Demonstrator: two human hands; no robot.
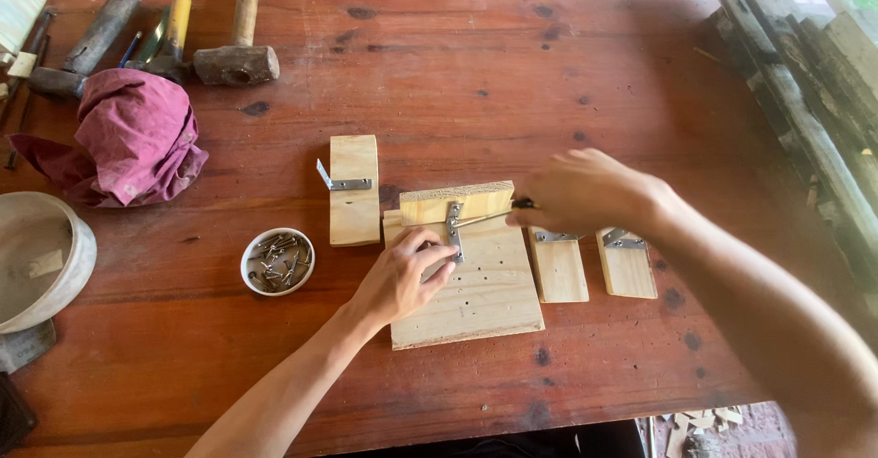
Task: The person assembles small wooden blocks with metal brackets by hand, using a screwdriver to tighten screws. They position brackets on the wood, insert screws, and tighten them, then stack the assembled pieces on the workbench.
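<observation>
2 hands: both work at the pine board (476, 289) near the table's front edge.
Left hand (402, 275): fingers pressed flat on the board, steadying a metal angle bracket (455, 229); it grips nothing.
Right hand (581, 188): closed around a screwdriver (494, 215), its tip at the bracket.
Upright block (457, 202): stands on the board's far edge, touching the bracket.
Bowl of screws (277, 261): left of the board.
3 bracketed blocks (354, 188): 1 left, 2 right.
Far left: maroon rag (128, 138), hammers (236, 56).
</observation>
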